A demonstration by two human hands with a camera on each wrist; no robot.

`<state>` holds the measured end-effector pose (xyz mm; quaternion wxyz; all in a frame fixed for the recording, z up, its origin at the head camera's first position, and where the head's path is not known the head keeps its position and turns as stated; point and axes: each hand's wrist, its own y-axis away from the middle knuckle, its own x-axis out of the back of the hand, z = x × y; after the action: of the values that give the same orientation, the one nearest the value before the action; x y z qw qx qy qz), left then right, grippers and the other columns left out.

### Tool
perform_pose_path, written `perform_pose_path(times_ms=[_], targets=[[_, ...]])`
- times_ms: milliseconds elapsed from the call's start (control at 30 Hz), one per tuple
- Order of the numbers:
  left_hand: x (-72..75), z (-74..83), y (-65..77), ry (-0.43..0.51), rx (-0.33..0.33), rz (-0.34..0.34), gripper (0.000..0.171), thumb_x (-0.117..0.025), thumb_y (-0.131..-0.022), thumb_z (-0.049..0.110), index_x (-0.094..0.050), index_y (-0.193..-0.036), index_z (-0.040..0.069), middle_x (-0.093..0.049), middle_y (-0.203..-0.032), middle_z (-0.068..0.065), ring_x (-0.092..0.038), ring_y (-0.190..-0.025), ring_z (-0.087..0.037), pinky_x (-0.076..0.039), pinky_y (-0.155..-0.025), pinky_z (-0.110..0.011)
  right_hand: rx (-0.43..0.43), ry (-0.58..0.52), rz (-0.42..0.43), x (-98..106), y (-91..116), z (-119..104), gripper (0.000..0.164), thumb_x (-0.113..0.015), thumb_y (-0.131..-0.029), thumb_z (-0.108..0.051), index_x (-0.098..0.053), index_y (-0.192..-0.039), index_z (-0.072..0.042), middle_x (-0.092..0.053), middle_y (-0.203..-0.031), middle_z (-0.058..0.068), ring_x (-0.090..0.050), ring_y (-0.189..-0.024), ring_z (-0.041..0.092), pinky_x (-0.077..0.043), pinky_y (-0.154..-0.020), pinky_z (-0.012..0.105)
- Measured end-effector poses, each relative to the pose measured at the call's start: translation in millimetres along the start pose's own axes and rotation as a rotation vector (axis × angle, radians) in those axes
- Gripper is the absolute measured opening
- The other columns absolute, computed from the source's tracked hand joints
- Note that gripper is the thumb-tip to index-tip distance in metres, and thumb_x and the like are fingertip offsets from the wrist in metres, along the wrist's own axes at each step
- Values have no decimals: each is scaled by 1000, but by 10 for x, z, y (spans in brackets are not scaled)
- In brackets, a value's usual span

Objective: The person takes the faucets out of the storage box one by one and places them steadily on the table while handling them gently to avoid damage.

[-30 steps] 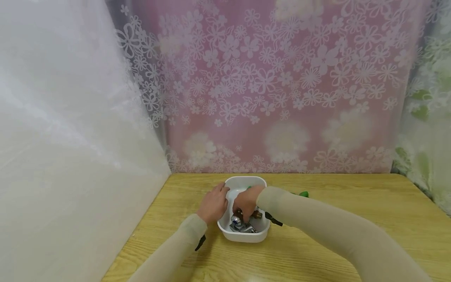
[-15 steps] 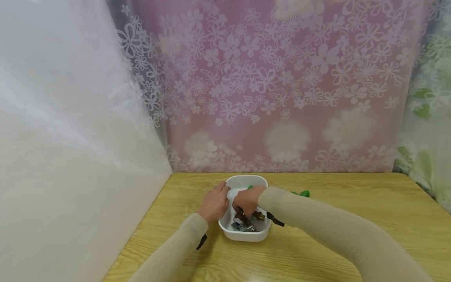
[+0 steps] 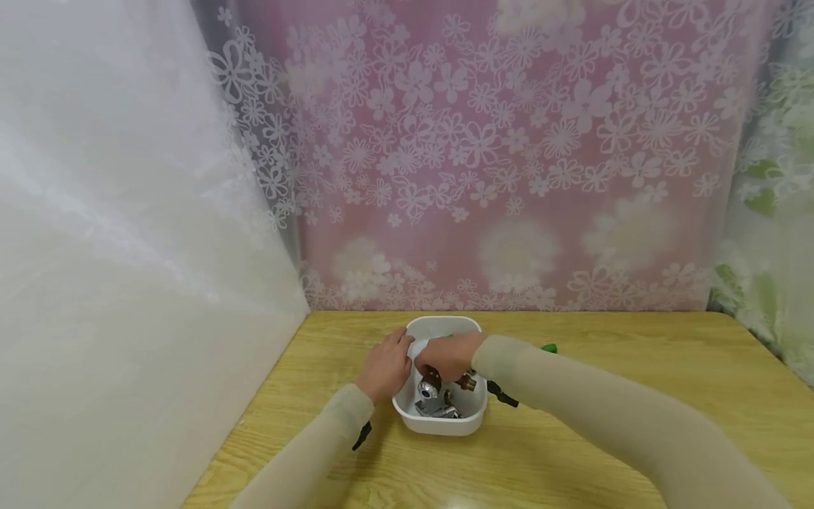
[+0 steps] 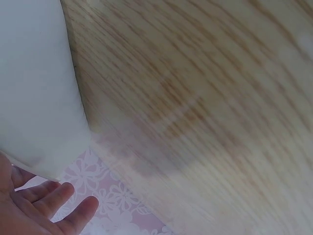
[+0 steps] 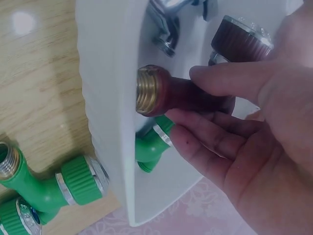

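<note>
My right hand (image 3: 450,355) is inside a white plastic basin (image 3: 441,427) and grips a brown angle valve (image 5: 181,95) by its body. The valve's brass threaded end points away from the palm, and its brown knob (image 5: 242,39) has a chrome cap. Beneath it, chrome tap pieces (image 3: 439,410) lie on the basin floor. A green valve (image 5: 146,149) sits deeper in the basin, partly hidden behind the brown one. On the basin's left side, my left hand (image 3: 385,369) rests at the rim, its fingers (image 4: 80,215) loosely extended in the left wrist view.
Outside the basin, on its right, green valves (image 5: 39,191) lie on the wood-grain table (image 3: 610,403), mostly covered by the right sleeve in the head view. A white sheet (image 3: 127,283) hangs at the left and a pink floral curtain (image 3: 509,177) stands behind the table.
My right hand has shifted slightly, and the brown valve has come away from the chrome tap pieces, which now show more. The left hand stays at the rim.
</note>
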<state>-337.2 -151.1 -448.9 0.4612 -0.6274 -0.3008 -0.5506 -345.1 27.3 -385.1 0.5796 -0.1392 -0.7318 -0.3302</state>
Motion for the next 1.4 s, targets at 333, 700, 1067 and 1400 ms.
perform_pose_path(times_ms=[333,700,1067,1400], targets=[[47,-2,-50,32,0,27,38,-51,-101,16,-56,-138,4,-47,-151,-17,-52,-134,-34,-52,-102,-50,63,-23,20,206,212,51,24,-68,-92,-2,-62,-95,-25,-63,-87,-13,-56,-74,3,-49,-69,22],[9,10,-31,31,26,4,39,-53,-101,16,-56,-139,5,-46,-152,-17,-52,-135,-34,-50,-104,-52,53,-124,37,250,421,91,21,-66,-95,-6,-62,-103,-25,-62,-90,-10,-59,-67,5,-51,-63,25],[-40,-7,-38,19,19,17,38,-55,-100,15,-56,-137,5,-47,-151,-17,-54,-132,-33,-52,-102,-49,46,-95,68,262,699,184,20,-69,-92,-9,-61,-101,-25,-61,-89,-11,-54,-78,6,-48,-71,27],[-16,19,-20,18,45,-28,40,-52,-103,19,-53,-141,6,-44,-154,-16,-50,-137,-32,-50,-105,-49,-17,-159,81,167,951,378,19,-67,-93,-9,-60,-98,-26,-59,-87,-11,-58,-71,5,-49,-71,28]])
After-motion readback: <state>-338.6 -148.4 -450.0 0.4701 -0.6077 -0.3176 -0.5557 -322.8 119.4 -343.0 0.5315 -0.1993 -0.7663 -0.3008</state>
